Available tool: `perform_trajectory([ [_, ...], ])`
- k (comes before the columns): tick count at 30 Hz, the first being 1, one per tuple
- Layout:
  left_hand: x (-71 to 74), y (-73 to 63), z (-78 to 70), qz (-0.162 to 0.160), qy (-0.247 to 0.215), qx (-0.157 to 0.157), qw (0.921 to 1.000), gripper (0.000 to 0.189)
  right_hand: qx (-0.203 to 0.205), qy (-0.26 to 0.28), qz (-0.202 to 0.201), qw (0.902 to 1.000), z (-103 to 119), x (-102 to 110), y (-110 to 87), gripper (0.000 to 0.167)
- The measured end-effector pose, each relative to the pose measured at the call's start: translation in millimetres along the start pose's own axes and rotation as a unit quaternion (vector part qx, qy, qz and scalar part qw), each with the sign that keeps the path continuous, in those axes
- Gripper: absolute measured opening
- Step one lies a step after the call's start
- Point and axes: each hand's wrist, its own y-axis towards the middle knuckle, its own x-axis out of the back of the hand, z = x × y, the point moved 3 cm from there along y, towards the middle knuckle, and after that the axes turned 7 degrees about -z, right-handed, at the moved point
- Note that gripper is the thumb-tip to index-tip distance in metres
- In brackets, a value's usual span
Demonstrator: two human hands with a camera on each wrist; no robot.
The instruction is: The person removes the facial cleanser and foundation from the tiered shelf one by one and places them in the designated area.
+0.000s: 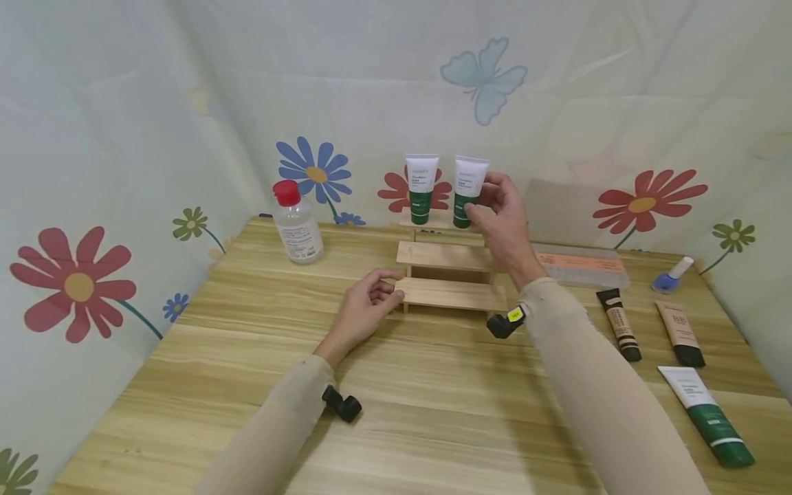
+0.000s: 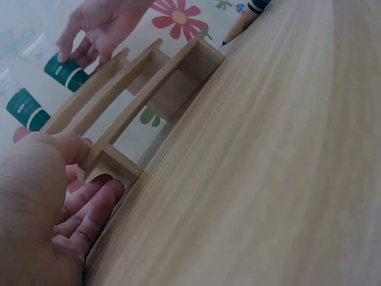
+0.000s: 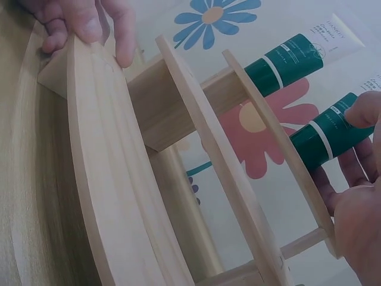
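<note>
A three-tiered wooden display rack [image 1: 447,256] stands near the back of the table. On its top tier, at the left, a white and green squeeze tube [image 1: 421,177] stands upright on its cap. Beside it is a matching right-hand tube [image 1: 470,180], pinched between the thumb and fingers of my right hand [image 1: 506,218]; its cap touches the top tier in the right wrist view. My left hand [image 1: 366,308] grips the left end of the lowest tier, thumb side above and other fingers curled below, as the left wrist view shows.
Left of the rack stands a clear bottle with a red cap [image 1: 299,230]. To the right lie a flat clear box [image 1: 581,267], a nail polish bottle [image 1: 671,276], a dark-ended tube [image 1: 619,324], a beige tube [image 1: 680,333] and a larger green-and-white tube [image 1: 708,416]. A flowered curtain [image 1: 365,82] hangs behind.
</note>
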Motion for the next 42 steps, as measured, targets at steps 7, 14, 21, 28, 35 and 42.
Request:
perform_trajectory([
  [7,-1.1,0.3,1.1,0.0,0.0,-0.001,1.0,0.032,0.004,0.017,0.0,0.9998,6.2,7.8,-6.5,0.046],
  [14,-0.1,0.4,0.7,-0.001,0.001,-0.004,1.0,0.032,0.012,0.025,0.003,0.9996,14.5,17.3,-23.8,0.047],
  [21,-0.8,-0.3,-0.3,-0.003,0.003,0.0,1.0,0.03,0.024,0.031,-0.006,0.9992,26.4,30.6,-47.6,0.046],
  [28,-0.7,0.1,0.2,-0.004,0.002,-0.002,1.0,0.031,0.035,0.043,-0.023,0.9982,34.8,39.1,-63.1,0.047],
  [35,0.0,-0.4,1.6,-0.002,0.006,-0.002,1.0,0.033,0.035,0.07,-0.035,0.9963,38.1,45.5,-73.5,0.05],
  [42,0.7,-0.4,0.1,-0.003,0.001,-0.004,1.0,0.03,0.04,0.062,-0.042,0.9964,44.9,60.3,-77.1,0.051],
])
